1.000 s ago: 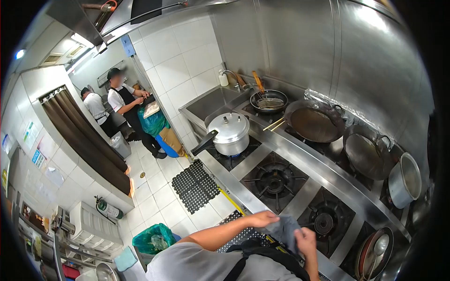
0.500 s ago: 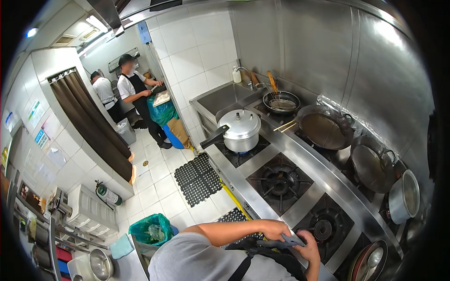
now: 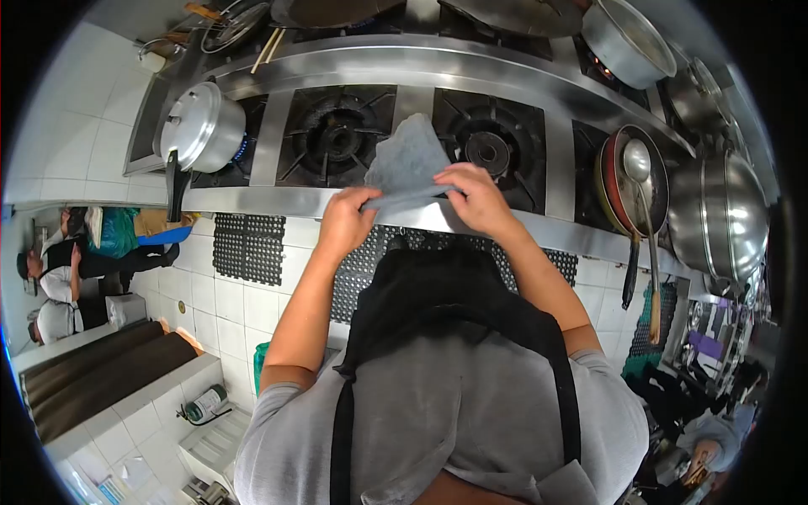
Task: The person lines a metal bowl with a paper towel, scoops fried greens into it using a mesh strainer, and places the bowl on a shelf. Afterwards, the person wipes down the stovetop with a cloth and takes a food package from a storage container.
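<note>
At twelve o'clock, over the stove (image 3: pixel 299 200), the left hand (image 3: pixel 347 220) and right hand (image 3: pixel 478 200) pinch a grey cloth (image 3: pixel 411 156); a pressure cooker (image 3: pixel 202 130) sits at ten o'clock.

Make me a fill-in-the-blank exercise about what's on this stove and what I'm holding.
The left hand and the ____ hand grip the gray cloth.
The flame under the pressure cooker is colored ____.
The metal ladle rests in a stack of frying ____.
Over the gray shirt, you are wearing a black ____.

Missing words: right; blue; pans; apron.
</note>
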### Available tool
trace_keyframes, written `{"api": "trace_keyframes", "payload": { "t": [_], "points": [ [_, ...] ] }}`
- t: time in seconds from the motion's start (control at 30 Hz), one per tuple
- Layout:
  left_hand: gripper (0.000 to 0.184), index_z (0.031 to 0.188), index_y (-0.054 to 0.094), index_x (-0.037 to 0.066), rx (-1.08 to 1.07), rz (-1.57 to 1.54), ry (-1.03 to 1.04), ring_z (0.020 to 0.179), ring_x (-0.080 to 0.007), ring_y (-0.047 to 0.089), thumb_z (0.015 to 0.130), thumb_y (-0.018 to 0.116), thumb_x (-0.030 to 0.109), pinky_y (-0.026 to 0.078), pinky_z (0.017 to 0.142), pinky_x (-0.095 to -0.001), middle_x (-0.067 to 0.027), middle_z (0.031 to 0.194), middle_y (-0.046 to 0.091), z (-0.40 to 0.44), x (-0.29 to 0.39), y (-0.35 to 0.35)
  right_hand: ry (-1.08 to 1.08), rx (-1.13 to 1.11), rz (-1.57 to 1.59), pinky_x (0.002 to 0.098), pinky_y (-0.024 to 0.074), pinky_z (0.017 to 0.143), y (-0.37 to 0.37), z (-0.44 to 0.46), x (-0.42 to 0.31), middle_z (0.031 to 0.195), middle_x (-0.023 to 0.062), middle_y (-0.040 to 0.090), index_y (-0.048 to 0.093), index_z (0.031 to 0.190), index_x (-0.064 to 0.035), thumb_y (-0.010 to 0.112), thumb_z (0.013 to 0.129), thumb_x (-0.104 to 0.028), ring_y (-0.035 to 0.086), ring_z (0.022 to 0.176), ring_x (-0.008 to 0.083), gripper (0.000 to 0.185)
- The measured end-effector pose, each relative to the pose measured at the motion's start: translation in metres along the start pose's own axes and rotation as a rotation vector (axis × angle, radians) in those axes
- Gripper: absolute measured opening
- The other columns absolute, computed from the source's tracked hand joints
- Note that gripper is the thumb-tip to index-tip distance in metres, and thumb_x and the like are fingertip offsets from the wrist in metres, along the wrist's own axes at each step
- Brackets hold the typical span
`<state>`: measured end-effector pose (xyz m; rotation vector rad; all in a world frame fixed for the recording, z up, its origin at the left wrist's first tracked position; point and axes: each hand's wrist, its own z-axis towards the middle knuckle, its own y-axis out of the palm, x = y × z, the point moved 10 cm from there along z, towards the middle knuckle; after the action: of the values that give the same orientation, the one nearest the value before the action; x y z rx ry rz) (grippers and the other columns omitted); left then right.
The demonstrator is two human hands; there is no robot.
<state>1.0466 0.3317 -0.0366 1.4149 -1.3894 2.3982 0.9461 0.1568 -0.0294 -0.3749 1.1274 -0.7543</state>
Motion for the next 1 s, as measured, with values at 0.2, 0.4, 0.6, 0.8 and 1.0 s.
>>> {"api": "trace_keyframes", "payload": {
  "t": [0.2, 0.4, 0.6, 0.8, 1.0],
  "points": [
    [0.026, 0.098, 0.065, 0.004, -0.313, 0.115, -0.245, 0.085, -0.0357, 0.063, 0.072, 0.067, 0.006, 0.049, 0.078, -0.0394, -0.0198, 0.089, 0.065, -0.070, -0.060, 0.070, 0.250, -0.280, 0.007, 0.0420, 0.0447, 0.080, 0.067, -0.078, 0.047, 0.085, 0.0155, 0.063, 0.064, 0.098, -0.0076, 0.059, 0.076, -0.005, 0.058, 0.089, 0.0338, 0.022],
    [0.026, 0.100, 0.063, 0.003, -0.205, -0.057, -0.336, 0.088, -0.0366, 0.062, 0.076, 0.066, 0.011, 0.049, 0.079, -0.0399, -0.0191, 0.092, 0.065, -0.040, -0.089, 0.062, 0.448, -0.209, 0.112, 0.0425, 0.0492, 0.074, 0.061, -0.038, 0.066, 0.088, 0.0204, 0.064, 0.061, 0.101, -0.0058, 0.060, 0.080, -0.011, 0.062, 0.084, 0.0375, 0.022],
    [0.037, 0.113, 0.056, -0.001, 0.318, 0.061, -0.056, 0.099, -0.0294, 0.058, 0.079, 0.065, 0.010, 0.045, 0.085, -0.0345, -0.0183, 0.107, 0.060, -0.002, -0.067, -0.003, 0.148, -0.012, -0.223, 0.0433, 0.0343, 0.098, 0.043, 0.033, 0.042, 0.129, 0.0114, 0.049, 0.050, 0.125, -0.0088, 0.063, 0.079, -0.018, 0.044, 0.121, 0.0305, 0.049],
    [0.028, 0.107, 0.059, 0.000, 0.224, -0.012, -0.356, 0.087, -0.0238, 0.061, 0.082, 0.063, 0.011, 0.048, 0.074, -0.0321, -0.0150, 0.096, 0.064, -0.081, -0.130, 0.024, -0.156, -0.539, -0.343, 0.0467, 0.0273, 0.105, 0.136, -0.009, 0.033, 0.140, 0.0115, 0.038, 0.041, 0.135, -0.0163, 0.067, 0.077, -0.027, 0.034, 0.130, 0.0313, 0.064],
    [0.021, 0.079, 0.063, 0.001, 0.039, -0.106, -0.824, 0.070, -0.0273, 0.063, 0.083, 0.060, 0.021, 0.049, 0.066, -0.0375, -0.0127, 0.073, 0.064, -0.260, -0.264, 0.084, -0.094, -0.547, -0.340, 0.0444, 0.0264, 0.107, 0.138, -0.031, 0.027, 0.145, 0.0104, 0.029, 0.036, 0.138, -0.0141, 0.071, 0.073, -0.029, 0.028, 0.133, 0.0315, 0.076]
  ]
}}
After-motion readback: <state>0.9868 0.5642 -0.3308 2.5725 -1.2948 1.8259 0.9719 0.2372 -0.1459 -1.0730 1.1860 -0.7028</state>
